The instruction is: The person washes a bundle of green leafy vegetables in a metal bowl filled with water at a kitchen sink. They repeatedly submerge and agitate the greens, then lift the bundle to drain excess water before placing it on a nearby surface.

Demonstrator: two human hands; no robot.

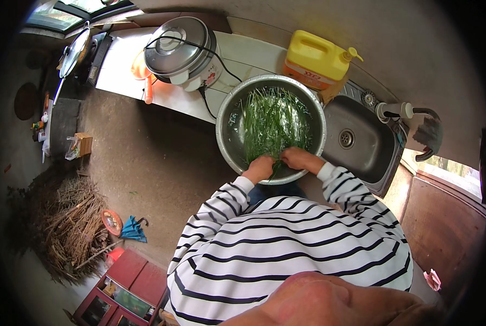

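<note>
A large round metal basin (223,134) stands in front of me, partly beside the sink. Long thin green leafy stalks (271,118) lie in water inside it, spread from the far side towards me. Over the near rim, my left hand (262,166) has its fingers curled at the near end of the stalks. Close to its right, my right hand (295,158) also pinches at the stalks, its fingers bent. The fingertips of both hands are partly hidden among the greens.
A stainless steel sink (373,138) adjoins the basin on the right. Behind stands a yellow jug with a pump (318,55). An electric cooker (181,49) with a black cord and an orange-handled scoop (148,87) are on the tiled counter to the left.
</note>
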